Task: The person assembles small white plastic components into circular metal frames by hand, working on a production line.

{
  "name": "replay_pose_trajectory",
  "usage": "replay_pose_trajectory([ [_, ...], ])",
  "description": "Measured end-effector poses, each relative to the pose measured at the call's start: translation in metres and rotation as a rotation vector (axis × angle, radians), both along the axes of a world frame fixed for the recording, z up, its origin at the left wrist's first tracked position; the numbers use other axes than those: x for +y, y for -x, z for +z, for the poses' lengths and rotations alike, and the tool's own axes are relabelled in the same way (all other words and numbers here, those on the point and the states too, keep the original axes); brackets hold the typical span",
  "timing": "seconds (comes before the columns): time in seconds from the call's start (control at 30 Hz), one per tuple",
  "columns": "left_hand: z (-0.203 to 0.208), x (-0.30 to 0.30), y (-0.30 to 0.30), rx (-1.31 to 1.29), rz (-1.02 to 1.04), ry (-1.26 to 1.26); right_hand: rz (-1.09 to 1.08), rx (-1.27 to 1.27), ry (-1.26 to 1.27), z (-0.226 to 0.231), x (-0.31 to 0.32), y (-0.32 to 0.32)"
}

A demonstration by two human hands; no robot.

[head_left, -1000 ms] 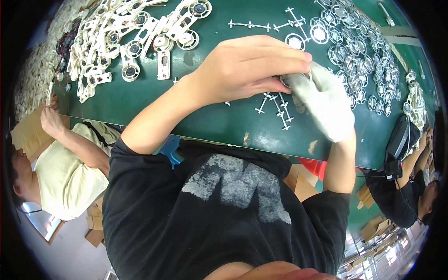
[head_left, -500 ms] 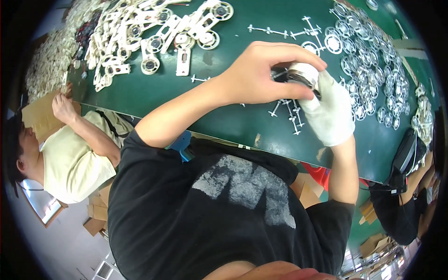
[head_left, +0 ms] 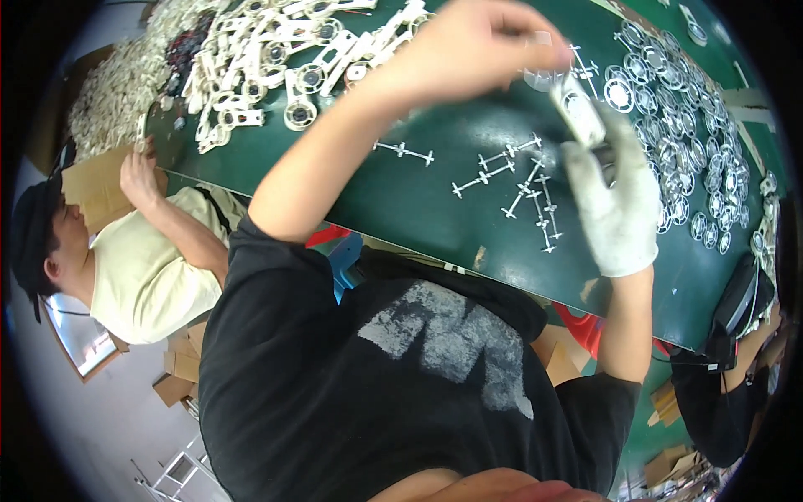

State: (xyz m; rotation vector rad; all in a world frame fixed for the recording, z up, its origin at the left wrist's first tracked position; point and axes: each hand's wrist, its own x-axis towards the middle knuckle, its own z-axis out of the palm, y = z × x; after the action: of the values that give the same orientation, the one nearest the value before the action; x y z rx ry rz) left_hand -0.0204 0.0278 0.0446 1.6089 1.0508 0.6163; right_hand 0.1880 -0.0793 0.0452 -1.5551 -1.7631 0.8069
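A white plastic fan housing, with a long handle and a round end, hangs tilted over the green table between my hands. My right hand, in a white glove, has its thumb and fingers around the handle's lower end. My bare left hand is blurred; its curled fingers and thumb close at the round end, which they partly cover. Below them on the table lie several thin grey plastic runners with small crosspieces. Another runner lies under my left forearm.
Many clear round rings are spread at the right of the green table. Cream fan housings are heaped at the far left, beside a pile of small pale parts. A co-worker sits at the left, another person at the right.
My left hand has moved up and away from my body, and my right hand slightly lower. The housing, mostly covered by my fingers before, now shows between them. The view has shifted a little.
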Motion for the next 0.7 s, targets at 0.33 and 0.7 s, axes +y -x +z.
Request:
replay_pose_trajectory([
  [0.33, 0.026, 0.045, 0.032, 1.069, -0.026, -0.644, -0.061, 0.150, -0.089, -0.021, 0.005, -0.006],
  [0.7, 0.057, -0.002, 0.024, 0.659, 0.233, -0.446, 0.001, 0.155, -0.025, -0.024, 0.003, 0.003],
])
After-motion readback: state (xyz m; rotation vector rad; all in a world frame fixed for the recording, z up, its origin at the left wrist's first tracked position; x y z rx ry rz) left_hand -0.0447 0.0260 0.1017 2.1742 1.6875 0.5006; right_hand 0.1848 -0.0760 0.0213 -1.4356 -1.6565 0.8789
